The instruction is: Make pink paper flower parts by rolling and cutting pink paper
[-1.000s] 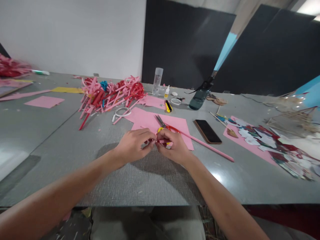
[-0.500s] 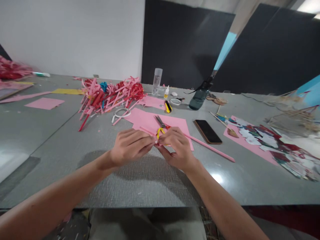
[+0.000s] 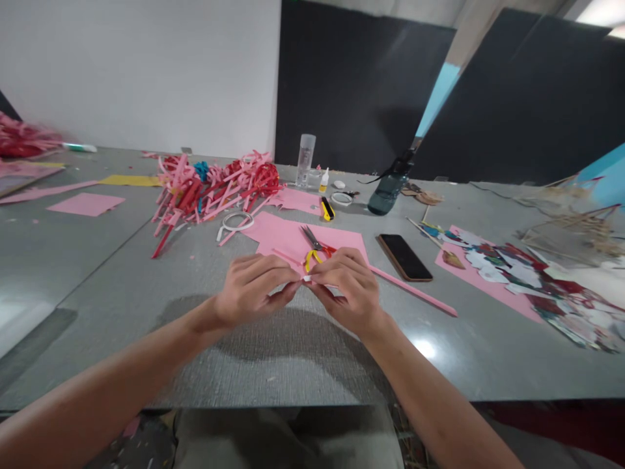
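Observation:
Over the front of the grey table (image 3: 273, 365), my left hand (image 3: 258, 286) and my right hand (image 3: 347, 286) meet fingertip to fingertip. Between them they pinch a small white piece (image 3: 307, 278) with a bit of pink beside it; its exact shape is too small to tell. Just beyond the fingers, scissors (image 3: 311, 238) with yellow and red handles lie on a pink sheet (image 3: 344, 239). A long pink paper strip (image 3: 415, 290) extends to the right from beside my right hand.
A phone (image 3: 405, 257) lies right of the pink sheet. Farther back are a dark bottle (image 3: 387, 192), a clear bottle (image 3: 305, 161), a yellow cutter (image 3: 327, 209) and a white tape ring (image 3: 237, 222). Pink and red paper curls (image 3: 219, 182) lie left, painted cutouts (image 3: 541, 280) right.
My right hand has shifted slightly right, away from my left fingertips, and more of the white piece shows between them. The yellow scissor handle is less covered.

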`<action>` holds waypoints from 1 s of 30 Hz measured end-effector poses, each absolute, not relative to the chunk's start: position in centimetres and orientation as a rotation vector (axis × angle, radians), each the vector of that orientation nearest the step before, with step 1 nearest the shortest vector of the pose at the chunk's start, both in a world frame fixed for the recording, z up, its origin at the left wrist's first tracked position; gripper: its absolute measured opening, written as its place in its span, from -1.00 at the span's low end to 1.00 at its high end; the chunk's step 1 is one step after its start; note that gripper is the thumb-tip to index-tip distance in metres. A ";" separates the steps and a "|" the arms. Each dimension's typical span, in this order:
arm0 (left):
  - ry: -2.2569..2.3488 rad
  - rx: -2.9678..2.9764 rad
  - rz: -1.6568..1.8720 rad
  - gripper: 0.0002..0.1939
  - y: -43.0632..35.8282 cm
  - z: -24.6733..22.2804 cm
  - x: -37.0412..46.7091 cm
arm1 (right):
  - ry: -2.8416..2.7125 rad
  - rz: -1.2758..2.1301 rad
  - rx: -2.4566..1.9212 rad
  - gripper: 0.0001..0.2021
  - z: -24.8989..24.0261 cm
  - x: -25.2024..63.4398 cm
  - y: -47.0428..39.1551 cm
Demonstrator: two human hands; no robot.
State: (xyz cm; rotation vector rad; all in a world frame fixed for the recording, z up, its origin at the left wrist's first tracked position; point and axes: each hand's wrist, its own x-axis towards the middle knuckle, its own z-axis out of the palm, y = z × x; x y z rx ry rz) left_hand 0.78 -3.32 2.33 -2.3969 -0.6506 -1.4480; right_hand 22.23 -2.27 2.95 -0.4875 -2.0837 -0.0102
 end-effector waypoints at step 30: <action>-0.954 -2.599 -1.315 -0.93 -3.4 2.0 1.4 | -2.160 0.166 -0.636 -0.86 2.5 21.5 -2.1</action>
